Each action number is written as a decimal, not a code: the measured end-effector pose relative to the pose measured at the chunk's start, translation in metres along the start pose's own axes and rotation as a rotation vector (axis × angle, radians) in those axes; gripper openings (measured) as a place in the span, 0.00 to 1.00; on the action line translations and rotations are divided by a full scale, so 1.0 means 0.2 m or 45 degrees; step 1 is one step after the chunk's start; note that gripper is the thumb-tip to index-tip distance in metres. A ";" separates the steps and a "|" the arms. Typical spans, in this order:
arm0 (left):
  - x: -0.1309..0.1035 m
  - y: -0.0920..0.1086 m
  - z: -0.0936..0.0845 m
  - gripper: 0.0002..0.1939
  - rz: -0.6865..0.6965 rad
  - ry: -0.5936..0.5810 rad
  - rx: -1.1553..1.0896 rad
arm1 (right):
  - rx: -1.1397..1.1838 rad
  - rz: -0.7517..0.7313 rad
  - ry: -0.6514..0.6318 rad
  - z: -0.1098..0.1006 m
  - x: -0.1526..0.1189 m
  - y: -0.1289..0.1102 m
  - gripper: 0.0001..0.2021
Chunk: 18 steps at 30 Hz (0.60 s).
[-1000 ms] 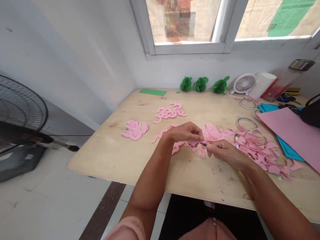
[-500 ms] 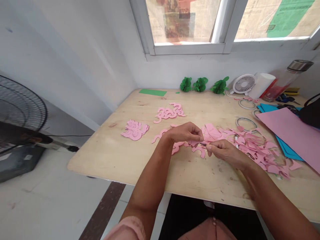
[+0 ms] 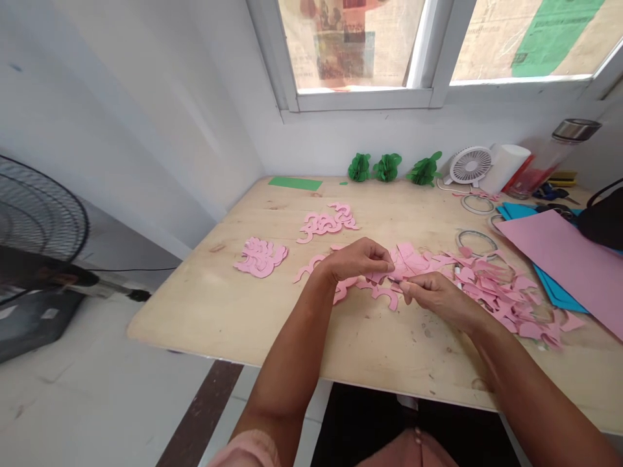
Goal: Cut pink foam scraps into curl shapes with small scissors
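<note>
My left hand [image 3: 367, 258] is closed in a pinch on a piece of pink paper [image 3: 376, 277] just above the table. My right hand [image 3: 428, 290] is closed around a thin dark-bladed tool [image 3: 394, 281], mostly hidden by the fingers. Its tip meets the edge of the held paper. Under and beside the hands lie curved pink cutouts [image 3: 387, 297], partly covered by my left wrist. Several pink paper scraps [image 3: 506, 292] are heaped to the right of my right hand.
Stacked pink cutouts [image 3: 263, 257] and a looser group [image 3: 327, 222] lie left of my hands. Green paper ornaments [image 3: 387, 167], a small white fan [image 3: 470, 166] and tape rolls [image 3: 477, 242] stand or lie farther back. Pink sheets [image 3: 559, 259] overlap blue ones [image 3: 559, 293] at right.
The camera view has shifted slightly. My hands stay together on the pink paper, and the dark tool's tip shows a little more at its edge.
</note>
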State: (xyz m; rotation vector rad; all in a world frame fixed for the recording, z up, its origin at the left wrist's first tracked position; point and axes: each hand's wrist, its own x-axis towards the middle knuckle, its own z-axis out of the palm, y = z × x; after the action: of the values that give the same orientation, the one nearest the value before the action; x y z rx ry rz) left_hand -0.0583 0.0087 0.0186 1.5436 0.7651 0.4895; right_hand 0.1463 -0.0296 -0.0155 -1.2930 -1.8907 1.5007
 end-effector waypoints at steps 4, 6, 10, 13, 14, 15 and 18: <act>0.03 -0.02 0.00 0.08 0.017 0.202 -0.130 | 0.047 0.017 0.044 0.00 -0.01 -0.02 0.19; 0.05 -0.03 0.01 0.09 0.021 0.329 -0.179 | 0.100 0.029 0.117 0.00 0.00 -0.02 0.19; 0.09 -0.06 0.03 0.11 0.045 0.455 -0.255 | 0.305 0.025 0.377 0.00 0.01 -0.02 0.19; 0.10 -0.07 0.05 0.13 0.053 0.446 -0.308 | 0.369 0.005 0.590 -0.01 0.02 -0.02 0.18; 0.11 -0.07 0.06 0.13 0.054 0.434 -0.322 | 0.357 0.001 0.626 -0.01 0.03 -0.03 0.18; 0.11 -0.07 0.07 0.14 0.055 0.422 -0.332 | 0.340 -0.001 0.633 -0.02 0.03 -0.03 0.18; 0.12 -0.08 0.09 0.14 0.030 0.394 -0.356 | 0.318 -0.004 0.584 -0.01 0.03 -0.03 0.16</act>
State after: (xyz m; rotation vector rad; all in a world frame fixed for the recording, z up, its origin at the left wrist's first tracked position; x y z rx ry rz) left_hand -0.0318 0.0129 -0.0022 1.2315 0.8736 0.8300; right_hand 0.1428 -0.0233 -0.0111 -1.3702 -1.3698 1.2545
